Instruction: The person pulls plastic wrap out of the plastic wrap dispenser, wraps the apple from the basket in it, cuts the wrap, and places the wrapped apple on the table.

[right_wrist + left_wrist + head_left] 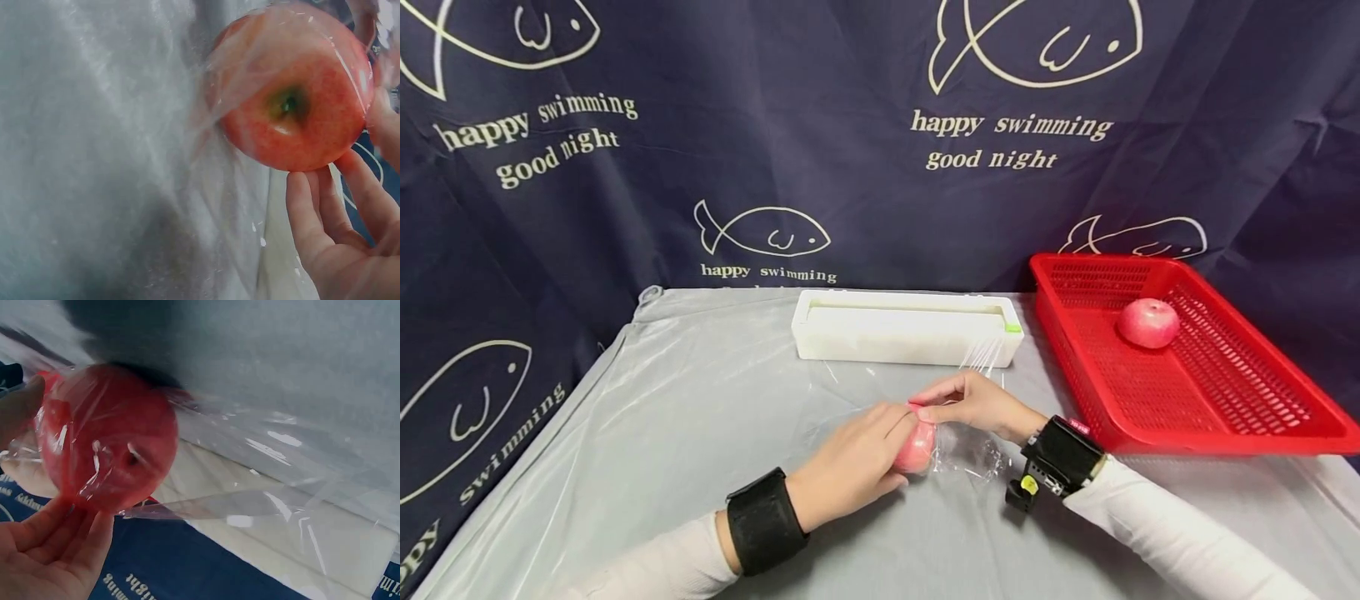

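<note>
A red apple (916, 448) stands on the cloth with clear cling film (269, 450) stretched over it. My left hand (853, 462) grips the apple from the left, its fingers over the top and the thumb low at the near side. At the apple's upper right, my right hand (977, 406) pinches the film between thumb and fingers, close against the skin. The right wrist view shows the fingertips (299, 181) right at the apple's edge and its stem hollow under the film. Loose film spreads right of the apple and runs back to the white dispenser (906, 346).
Behind the hands, the long white dispenser has a small green piece (1013, 328) at its right end. A red plastic basket (1120, 417) stands at the right with another apple (1148, 323) inside. A grey cloth (700, 400) covers the table; a dark blue curtain (865, 108) hangs behind.
</note>
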Demonstrator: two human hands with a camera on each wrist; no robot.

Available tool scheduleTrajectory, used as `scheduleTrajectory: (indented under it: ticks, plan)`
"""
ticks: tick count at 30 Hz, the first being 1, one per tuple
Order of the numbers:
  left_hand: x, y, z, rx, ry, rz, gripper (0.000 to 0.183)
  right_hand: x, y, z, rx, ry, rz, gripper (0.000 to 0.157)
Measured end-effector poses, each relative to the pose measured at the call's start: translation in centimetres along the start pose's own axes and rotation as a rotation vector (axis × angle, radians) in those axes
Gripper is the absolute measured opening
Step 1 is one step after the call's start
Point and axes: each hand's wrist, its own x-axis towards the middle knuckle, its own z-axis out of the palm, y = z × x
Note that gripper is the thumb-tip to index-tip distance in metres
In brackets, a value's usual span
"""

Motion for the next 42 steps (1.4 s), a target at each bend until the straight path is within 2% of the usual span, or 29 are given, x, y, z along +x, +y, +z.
scheduleTrajectory:
  ticks: [4,8,11,13,15,17,19,21,24,27,32,37,42]
  plan:
    - [0.6,-0.4,0.4,-0.038,0.011,-0.006,0.071,0.0,0.3,-0.2,-0.032,0.002,-0.003,0.038]
    - [1.4,-1.1,0.4,-0.076,0.003,-0.018,0.067,-0.3,-0.7,-1.2,-0.099,-0.016,0.041,0.041]
    - [1.9,-1.7,0.4,-0.109,-0.030,-0.046,0.064,-1.1,-2.6,-2.2,-0.203,0.071,0.048,0.040]
    - [2.3,-2.1,0.2,-0.143,-0.053,-0.063,0.062,-1.9,-4.0,-2.3,-0.300,0.189,-0.034,0.035]
    - [2.7,-2.4,0.2,-0.179,-0.068,-0.072,0.060,-2.9,-5.2,-1.7,-0.475,0.323,-0.189,0.033]
    - [3.2,-2.8,0.1,-0.216,-0.077,-0.075,0.060,-4.0,-5.8,-0.2,-0.654,0.411,-0.364,0.038]
    - [3.6,-3.2,0.0,-0.251,-0.085,-0.085,0.059,-4.8,-5.8,1.8,-0.818,0.451,-0.488,0.051]
    - [4.0,-3.5,0.0,-0.295,-0.096,-0.099,0.058,-5.2,-5.3,3.4,-0.910,0.425,-0.512,0.063]
    - [4.4,-4.3,-0.2,-0.367,-0.119,-0.123,0.055,-4.6,-4.3,4.7,-0.923,0.359,-0.455,0.072]
    - [4.8,-4.9,-0.2,-0.427,-0.153,-0.133,0.052,-3.5,-3.2,4.8,-0.881,0.329,-0.404,0.077]
    - [5.3,-5.7,0.2,-0.512,-0.207,-0.159,0.048,-2.3,-1.8,4.5,-0.831,0.323,-0.437,0.083]
    - [5.6,-7.1,0.6,-0.640,-0.243,-0.207,0.048,-1.2,-1.4,4.0,-0.823,0.331,-0.483,0.084]
    - [5.4,-8.2,1.1,-0.733,-0.250,-0.291,0.049,-0.1,-1.7,2.8,-0.800,0.268,-0.443,0.074]
